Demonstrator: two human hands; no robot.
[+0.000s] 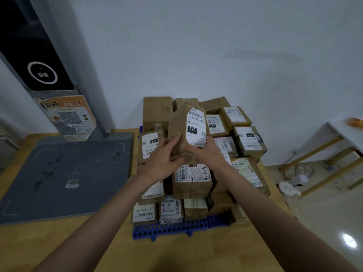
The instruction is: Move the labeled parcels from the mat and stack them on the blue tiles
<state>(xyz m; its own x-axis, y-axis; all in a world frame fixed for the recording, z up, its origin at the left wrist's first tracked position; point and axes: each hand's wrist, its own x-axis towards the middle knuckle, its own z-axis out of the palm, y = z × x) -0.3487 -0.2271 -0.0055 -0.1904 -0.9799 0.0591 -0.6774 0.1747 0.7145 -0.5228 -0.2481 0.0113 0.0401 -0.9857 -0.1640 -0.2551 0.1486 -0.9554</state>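
Left hand: we record it reaching forward on a bare, outstretched forearm, fingers spread and curled against the left face of a brown parcel, gripping it. Right hand: likewise extended, thumb laid across the parcel's lower front, fingers wrapped behind its right edge just under the loose corner of the label; grasping the same parcel.

Held parcel: kraft-paper or cardboard wrap, matte, creased, roughly wedge-topped, standing upright and slightly tilted above the heap. We note its white label, printed with a barcode, "122-122-007" and a black block reading "122"; the lower edge is peeling and curled.

Stacked parcels: we count many small rectangular brown boxes, taped, most bearing white barcode labels, one marked by hand "4-3-11"; piled in tiers against the pale wall.

Blue tiles: rigid plastic grid, perforated with round holes, the front edge showing beneath the heap, on a wooden floor.

Mat: dark grey, flat, scuffed, with pale corner markings; it lies just left of the tiles and carries only a small scrap of paper
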